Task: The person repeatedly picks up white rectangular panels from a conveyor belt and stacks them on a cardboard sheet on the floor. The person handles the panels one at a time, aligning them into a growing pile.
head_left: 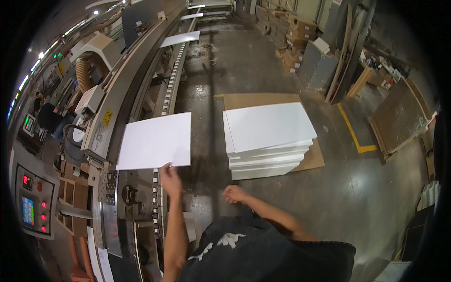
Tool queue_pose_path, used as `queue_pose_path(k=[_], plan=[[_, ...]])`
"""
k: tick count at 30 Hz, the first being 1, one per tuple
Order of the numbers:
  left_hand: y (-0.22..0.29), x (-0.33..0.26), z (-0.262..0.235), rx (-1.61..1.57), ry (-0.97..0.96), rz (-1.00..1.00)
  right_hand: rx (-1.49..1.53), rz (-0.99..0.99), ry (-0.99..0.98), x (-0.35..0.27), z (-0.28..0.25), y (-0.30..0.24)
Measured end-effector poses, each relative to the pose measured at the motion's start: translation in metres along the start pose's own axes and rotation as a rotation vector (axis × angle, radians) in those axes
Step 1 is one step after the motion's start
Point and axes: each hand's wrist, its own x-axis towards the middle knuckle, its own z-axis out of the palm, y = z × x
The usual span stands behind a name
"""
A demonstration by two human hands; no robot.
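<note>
A flat white panel [155, 141] lies on the edge of the long machine, its inner side reaching under the machine's beam. My left hand [170, 181] is at the panel's near edge, close to the right corner, with its fingers closed on that edge. My right hand [236, 194] hangs in front of my body with its fingers curled in and nothing showing in them. Just beyond it stands a stack of white panels [270, 127], somewhat unevenly piled on a brown board [312, 162] on the floor.
The long machine [136, 70] runs away along my left, with a roller rail [171, 84] and another white panel [181, 38] farther along. A control panel [34, 202] with lit buttons stands at near left. Cardboard boxes [300, 29] and a leaning brown board [401, 117] are right.
</note>
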Motion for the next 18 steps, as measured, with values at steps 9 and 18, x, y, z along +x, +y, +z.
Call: queue_pose_path(k=[9,18], plan=[[0.06,-0.082,0.204,-0.407,-0.839,-0.853,-0.027,0.115,0.49,-0.108,-0.191,0.154],[0.077,-0.148,0.34,-0.465,-0.542,-0.942,1.087,0.204,1.07,-0.228,-0.24,0.24]])
